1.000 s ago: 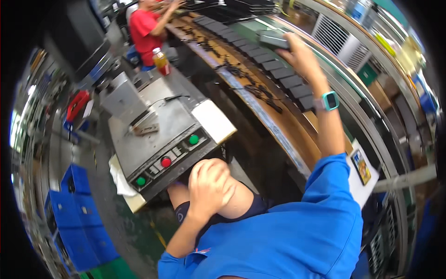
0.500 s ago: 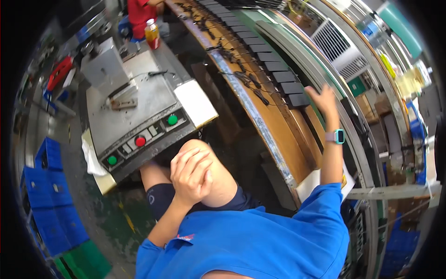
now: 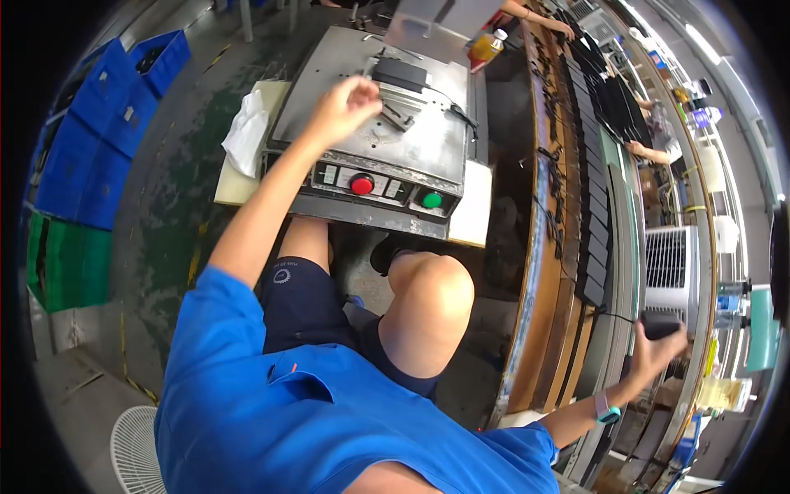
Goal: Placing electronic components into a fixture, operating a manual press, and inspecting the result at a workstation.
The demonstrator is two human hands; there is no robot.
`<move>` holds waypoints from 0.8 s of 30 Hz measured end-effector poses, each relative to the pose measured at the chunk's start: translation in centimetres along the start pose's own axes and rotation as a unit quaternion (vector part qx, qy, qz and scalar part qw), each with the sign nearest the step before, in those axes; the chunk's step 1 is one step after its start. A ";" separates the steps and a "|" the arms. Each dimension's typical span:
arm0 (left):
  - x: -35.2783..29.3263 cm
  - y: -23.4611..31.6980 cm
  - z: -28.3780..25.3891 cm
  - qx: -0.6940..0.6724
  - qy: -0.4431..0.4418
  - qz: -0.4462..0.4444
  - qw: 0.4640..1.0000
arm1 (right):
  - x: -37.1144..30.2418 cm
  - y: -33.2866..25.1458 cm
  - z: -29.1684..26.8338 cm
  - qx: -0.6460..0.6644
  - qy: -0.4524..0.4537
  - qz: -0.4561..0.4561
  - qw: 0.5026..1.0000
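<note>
Over the metal machine top my left hand (image 3: 347, 111) hovers with its fingers loosely curled and apart; I see nothing in it. Just right of it, a black power adapter (image 3: 400, 74) lies on a small metal fixture (image 3: 399, 115), its dark cord (image 3: 461, 117) trailing right across the plate. Far to the right, beyond the row of adapters, my right hand (image 3: 652, 354) grips another black power adapter (image 3: 662, 324) between thumb and fingers. A thin cord runs from that one toward the row.
The machine's front panel carries a red button (image 3: 361, 184) and a green button (image 3: 432, 200). Black adapters (image 3: 594, 239) line the long bench (image 3: 533, 329). A bottle (image 3: 487, 49) stands behind the machine. Blue crates (image 3: 82, 173) are at left. Other people's hands (image 3: 650, 152) reach over the line.
The view has swung toward the right. My left hand has moved from my knee to the machine fixture. My right hand, empty and spread beside the row before, now holds an adapter.
</note>
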State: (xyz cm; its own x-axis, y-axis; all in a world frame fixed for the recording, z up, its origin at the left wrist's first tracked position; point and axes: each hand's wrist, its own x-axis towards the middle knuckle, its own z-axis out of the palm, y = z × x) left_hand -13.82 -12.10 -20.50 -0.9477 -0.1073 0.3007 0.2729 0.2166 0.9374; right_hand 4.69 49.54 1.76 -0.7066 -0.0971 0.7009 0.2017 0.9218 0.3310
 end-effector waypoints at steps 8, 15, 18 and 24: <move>11.7 -5.8 -0.2 0.183 -0.031 0.197 0.963 | 6.8 -10.4 3.1 0.572 -0.064 0.226 0.786; 5.2 0.0 -4.6 -0.238 -0.122 0.028 0.963 | 9.8 -29.4 12.7 0.588 -0.285 0.004 0.757; -1.7 2.5 -5.5 -0.498 -0.076 0.033 0.863 | 12.4 -35.9 15.9 0.591 -0.331 -0.132 0.724; -15.9 4.8 -5.4 -0.589 0.055 -0.070 0.803 | 14.7 -47.0 20.6 0.632 -0.280 -0.226 0.686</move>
State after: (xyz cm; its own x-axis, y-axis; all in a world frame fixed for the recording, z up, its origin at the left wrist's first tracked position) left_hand 3.47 -14.64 -19.86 -0.9801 -0.1499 0.1301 0.1936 -0.8663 0.4605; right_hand -29.18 12.51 -16.52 -0.7246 -0.6475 0.2362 -0.6231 0.4690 -0.6258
